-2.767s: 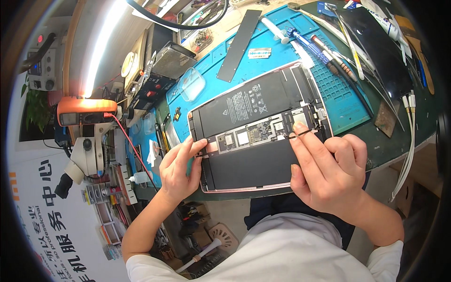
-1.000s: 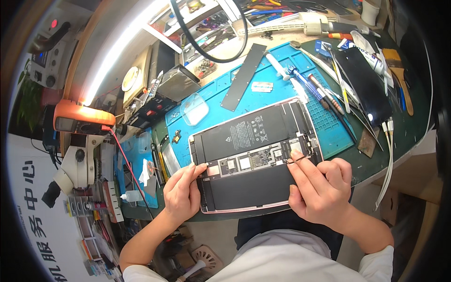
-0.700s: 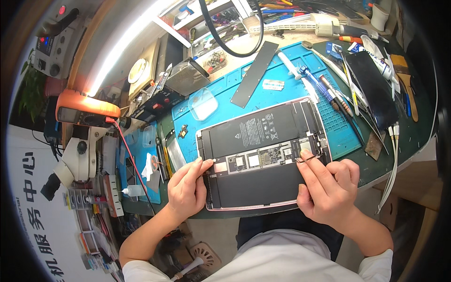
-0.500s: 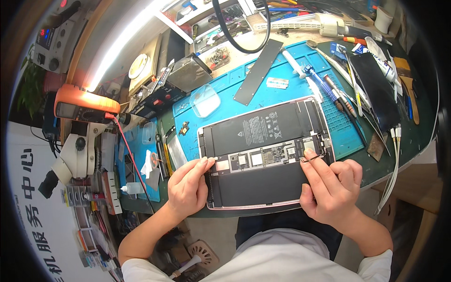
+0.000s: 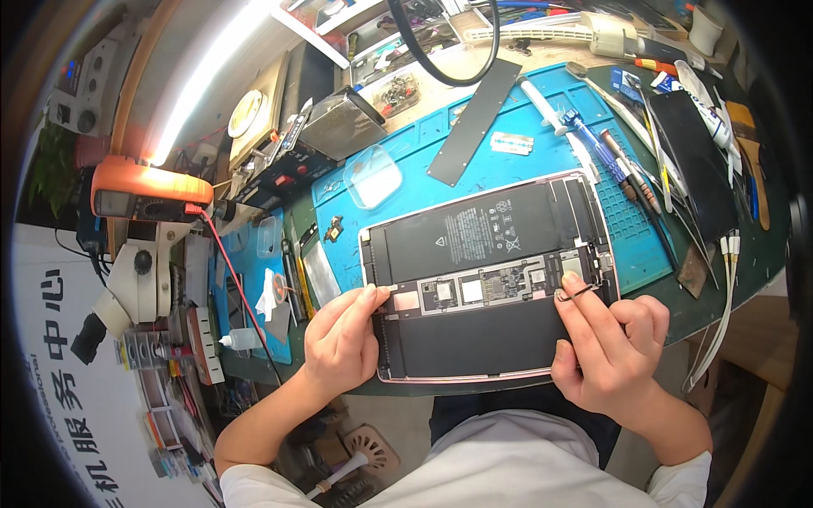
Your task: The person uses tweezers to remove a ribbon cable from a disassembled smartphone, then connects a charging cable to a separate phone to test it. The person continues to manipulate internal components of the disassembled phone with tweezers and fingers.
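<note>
An opened tablet (image 5: pixel 466 343) lies in front of me, its black battery cells above and below a circuit board (image 5: pixel 495 288) that runs across the middle. My left hand (image 5: pixel 343 339) is closed at the tablet's left edge, with thumb and forefinger pinched beside the board's end. Over the board's right end, the fingers of my right hand (image 5: pixel 611 347) are bent and close together. A thin black cable (image 5: pixel 581 291) curves across these fingertips, partly hidden by them. The right thumb rests near the lower cell.
Beneath the tablet is a blue work mat (image 5: pixel 406 152). A dark flat strip (image 5: pixel 474 123), a razor blade (image 5: pixel 512 143) and a clear plastic box (image 5: pixel 373 178) lie beyond it. Syringes and tools crowd the right, near a black screen panel (image 5: pixel 694 169). An orange multimeter (image 5: pixel 148 188) stands left.
The whole view has shifted slightly, and the tablet's right side appears farther right with my right hand. Both hands keep nearly the same places on the tablet.
</note>
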{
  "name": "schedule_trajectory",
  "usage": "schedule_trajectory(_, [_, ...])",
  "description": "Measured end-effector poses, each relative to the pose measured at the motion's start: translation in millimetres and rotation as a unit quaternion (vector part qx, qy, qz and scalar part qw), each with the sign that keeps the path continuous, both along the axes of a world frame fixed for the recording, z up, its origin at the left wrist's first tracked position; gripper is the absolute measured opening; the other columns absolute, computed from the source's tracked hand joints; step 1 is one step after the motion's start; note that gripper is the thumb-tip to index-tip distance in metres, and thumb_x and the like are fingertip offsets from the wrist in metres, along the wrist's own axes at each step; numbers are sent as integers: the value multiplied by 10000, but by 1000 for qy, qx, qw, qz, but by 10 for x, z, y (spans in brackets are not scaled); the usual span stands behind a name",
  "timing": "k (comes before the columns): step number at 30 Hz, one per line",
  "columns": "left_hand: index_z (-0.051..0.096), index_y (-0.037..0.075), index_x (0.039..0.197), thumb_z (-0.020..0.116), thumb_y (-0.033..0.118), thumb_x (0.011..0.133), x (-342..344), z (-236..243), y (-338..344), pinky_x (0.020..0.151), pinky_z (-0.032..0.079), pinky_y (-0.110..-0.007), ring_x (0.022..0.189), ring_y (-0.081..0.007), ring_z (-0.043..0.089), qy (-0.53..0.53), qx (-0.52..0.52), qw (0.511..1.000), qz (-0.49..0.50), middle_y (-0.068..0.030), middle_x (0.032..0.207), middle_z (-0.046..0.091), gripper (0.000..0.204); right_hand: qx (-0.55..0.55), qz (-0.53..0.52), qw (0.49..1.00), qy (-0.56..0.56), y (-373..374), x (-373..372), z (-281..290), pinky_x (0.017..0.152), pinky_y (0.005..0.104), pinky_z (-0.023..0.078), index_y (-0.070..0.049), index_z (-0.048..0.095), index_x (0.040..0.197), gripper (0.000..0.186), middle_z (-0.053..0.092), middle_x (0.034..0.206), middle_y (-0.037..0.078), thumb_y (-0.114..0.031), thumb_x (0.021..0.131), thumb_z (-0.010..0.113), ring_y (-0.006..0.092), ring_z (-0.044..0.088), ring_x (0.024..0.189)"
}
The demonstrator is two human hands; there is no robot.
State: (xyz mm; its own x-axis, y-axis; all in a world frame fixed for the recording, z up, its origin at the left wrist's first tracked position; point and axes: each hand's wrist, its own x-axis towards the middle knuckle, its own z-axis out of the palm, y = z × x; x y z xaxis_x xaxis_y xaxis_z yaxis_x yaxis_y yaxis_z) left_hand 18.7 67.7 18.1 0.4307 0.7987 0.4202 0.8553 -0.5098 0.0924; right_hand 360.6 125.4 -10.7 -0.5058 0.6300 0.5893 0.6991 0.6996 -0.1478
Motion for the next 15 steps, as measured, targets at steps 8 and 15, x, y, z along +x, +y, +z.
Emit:
schedule_trajectory(8, [548, -112, 1409, 570, -192, 817, -90, -69, -30, 903, 621, -423, 1009, -373, 748, -68, -14, 998, -1, -217, 1147, 767, 598, -7, 4, 1000, -8, 8, 5, 7, 868, 366, 397, -36, 828, 1089, 373, 782, 1234, 38, -265, 853, 652, 180, 490, 872])
schedule_trajectory(15, [541, -102, 1424, 569, -176, 828, -60, -61, -18, 912, 624, -420, 1031, -384, 744, -28, -3, 1000, -4, -183, 1170, 779, 602, -16, 9, 1000, -19, 9, 19, 19, 879, 374, 389, -30, 825, 1102, 391, 782, 1241, 54, -277, 852, 654, 186, 477, 878])
